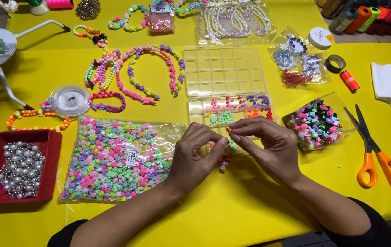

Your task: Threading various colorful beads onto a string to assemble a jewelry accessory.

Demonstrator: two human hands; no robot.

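Pink and green beads on a short strand are what both hands are busy with, just right of the frame's centre. The left hand has its thumb and forefinger pinched shut around the strand's upper part, near the green bead. The right hand is pinched too, fingertips closed on something tiny at the very top, probably the thread end or a single bead, too small to say which. So both grips are fully closed and meet almost tip to tip.

What matters here: the strand hangs straight down from that pinch point, long axis running top to bottom in the frame, with its loose tail dangling toward the lower edge over the yellow counter. The left grip sits lower on it and the right grip is above and slightly to the right.

Moving outward, the clear compartment box with sorted beads lies right behind the fingertips, toward the top. A big bag of pastel beads touches the left wrist area. An open bag of darker flower beads sits to the right, and the orange-handled scissors further right.
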